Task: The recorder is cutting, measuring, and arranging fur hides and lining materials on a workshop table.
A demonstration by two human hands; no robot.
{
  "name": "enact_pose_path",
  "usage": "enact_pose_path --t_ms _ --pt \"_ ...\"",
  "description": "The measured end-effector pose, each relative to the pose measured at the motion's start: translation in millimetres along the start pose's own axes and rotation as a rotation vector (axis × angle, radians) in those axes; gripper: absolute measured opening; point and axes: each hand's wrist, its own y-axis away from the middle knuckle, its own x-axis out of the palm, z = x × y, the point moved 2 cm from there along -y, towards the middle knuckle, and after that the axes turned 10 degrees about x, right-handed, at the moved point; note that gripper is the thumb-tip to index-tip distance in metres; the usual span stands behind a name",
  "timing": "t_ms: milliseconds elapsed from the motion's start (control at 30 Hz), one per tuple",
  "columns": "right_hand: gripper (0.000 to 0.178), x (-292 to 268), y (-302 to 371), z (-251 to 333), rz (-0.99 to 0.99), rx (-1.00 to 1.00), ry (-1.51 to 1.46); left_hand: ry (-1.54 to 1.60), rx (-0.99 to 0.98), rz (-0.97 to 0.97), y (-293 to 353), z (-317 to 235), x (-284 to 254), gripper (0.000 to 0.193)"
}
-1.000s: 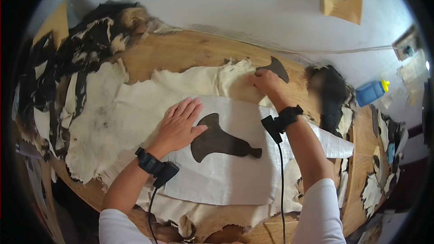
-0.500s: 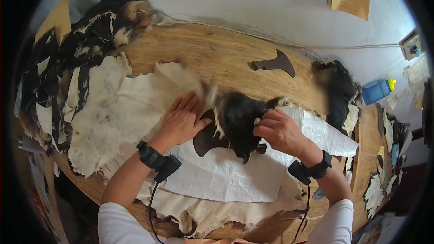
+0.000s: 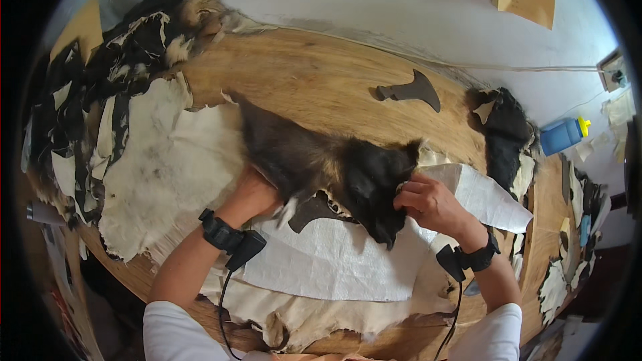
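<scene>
A dark brown and black piece of fur hide (image 3: 371,184) lies hair side up across the middle of the table. My right hand (image 3: 433,204) pinches its right edge. Beneath the fur's left half goes my left hand (image 3: 257,195), its fingers hidden there. A dark crescent-bladed knife (image 3: 313,211) pokes out from under the fur's near edge. Below it a white woven sheet (image 3: 328,264) is spread out. A large pale hide (image 3: 170,160), skin side up, extends to the left.
Another crescent-bladed knife (image 3: 411,90) rests on the wooden table (image 3: 294,60) farther back. Black and white fur scraps (image 3: 134,47) are heaped at the far left. More dark fur (image 3: 505,134) and a blue bottle with a yellow cap (image 3: 563,136) are at the right, near the wall.
The fur's left half, blurred before, now lies spread leftward over the pale hide. My left hand, flat on the hide earlier, is now under the fur. My right hand has shifted slightly right.
</scene>
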Motion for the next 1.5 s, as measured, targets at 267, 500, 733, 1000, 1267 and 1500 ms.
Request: enact_pose_path --t_ms 267,500,733,1000,1267,1500 --pt "0.014 0 -7 -3 0.103 0.065 -0.203 0.031 0.013 0.024 7 7 3 0.041" --pt "0.017 -12 -21 -6 0.279 0.158 -0.144 0.045 -0.093 0.18 -2 -4 -9 0.045" --pt "0.017 -22 -4 -46 -0.488 0.633 -0.869 -0.085 -0.1 0.122 -8 0 4 0.054" --pt "0.051 30 2 30 -0.062 0.168 -0.086 -0.071 -0.062 0.182 -14 -3 0 0.053" --pt "0.045 14 18 -17 -0.061 0.284 -0.044 -0.115 -0.042 0.244 -15 -4 -3 0.05" --pt "0.044 9 57 -50 -0.14 0.367 -0.183 -0.128 -0.081 0.271 -9 3 -4 0.051"
